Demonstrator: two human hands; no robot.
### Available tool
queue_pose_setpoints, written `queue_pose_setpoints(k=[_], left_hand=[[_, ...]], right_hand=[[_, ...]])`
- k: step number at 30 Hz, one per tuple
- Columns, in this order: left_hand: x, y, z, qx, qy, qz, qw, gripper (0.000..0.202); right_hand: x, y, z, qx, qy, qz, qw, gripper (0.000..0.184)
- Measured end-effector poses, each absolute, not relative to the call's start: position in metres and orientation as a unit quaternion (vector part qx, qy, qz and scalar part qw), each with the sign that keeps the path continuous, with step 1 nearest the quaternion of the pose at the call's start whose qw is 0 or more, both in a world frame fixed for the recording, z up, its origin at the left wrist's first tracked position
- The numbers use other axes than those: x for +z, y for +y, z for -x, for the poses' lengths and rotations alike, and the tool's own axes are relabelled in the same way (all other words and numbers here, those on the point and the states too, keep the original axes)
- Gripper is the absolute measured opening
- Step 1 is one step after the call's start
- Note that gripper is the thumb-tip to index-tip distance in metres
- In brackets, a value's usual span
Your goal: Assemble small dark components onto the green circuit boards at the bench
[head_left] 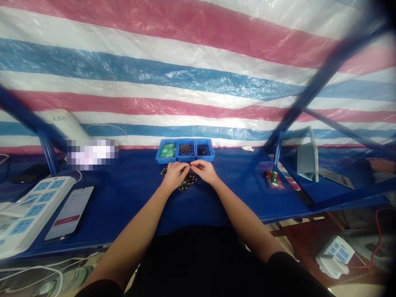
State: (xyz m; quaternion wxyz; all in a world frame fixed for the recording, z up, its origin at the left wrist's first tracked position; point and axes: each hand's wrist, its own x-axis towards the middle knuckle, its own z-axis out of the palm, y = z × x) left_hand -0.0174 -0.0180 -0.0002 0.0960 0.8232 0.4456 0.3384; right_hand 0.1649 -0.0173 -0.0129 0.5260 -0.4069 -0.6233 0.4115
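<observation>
My left hand (176, 175) and my right hand (204, 170) meet fingertip to fingertip over the blue table. Both are closed in a pinch around something small and dark, too small to name. Under and around them lies a pile of small black and brass-coloured parts (185, 184), partly hidden by my left hand. Just beyond my fingers stand three blue bins side by side. The left bin (159, 159) holds green pieces (168, 149), the middle bin (186, 158) small brownish metallic parts (186, 148), and the right bin (205, 158) small black parts (203, 149).
On the left are a phone (70, 212) and a white power strip (43, 206). A small red and green packet (272, 179) lies at the right, with a tablet in a stand (307, 159) beyond it. Blue frame bars (280, 144) rise at both sides before a striped sheet (185, 86).
</observation>
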Motion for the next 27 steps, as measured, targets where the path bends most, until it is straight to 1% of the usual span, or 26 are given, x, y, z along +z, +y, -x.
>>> queue_pose_setpoints(k=[9,19,27], left_hand=[[-0.0022,-0.0148,0.0182,0.359,0.436,-0.821,0.079,0.019],[-0.0007,-0.0163,0.0177,0.345,0.441,-0.824,0.081,0.022],[-0.0054,-0.0135,0.0186,0.373,0.429,-0.819,0.077,0.02]], right_hand=[[-0.0135,-0.0154,-0.1651,0.423,-0.612,0.401,0.536,0.029],[-0.0161,-0.0155,-0.1643,0.434,-0.611,0.392,0.533,0.031],[-0.0195,-0.0136,-0.1639,0.431,-0.611,0.399,0.53,0.031]])
